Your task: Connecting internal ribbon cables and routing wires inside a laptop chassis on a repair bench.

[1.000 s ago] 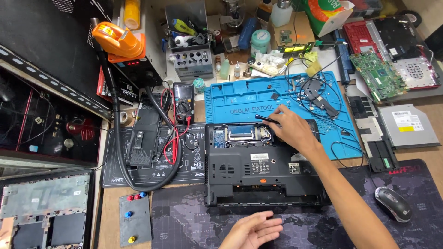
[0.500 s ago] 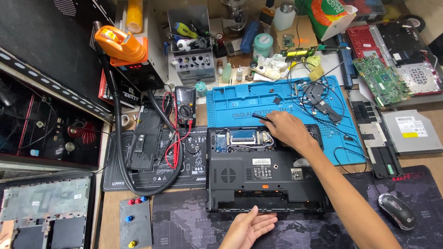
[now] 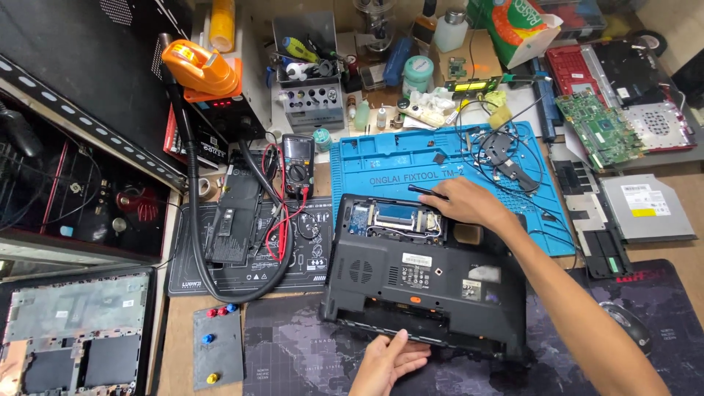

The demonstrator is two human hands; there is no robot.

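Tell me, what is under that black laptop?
The laptop rests partly on a blue mat and partly on a dark map-patterned mat. Anything directly beneath it is hidden.
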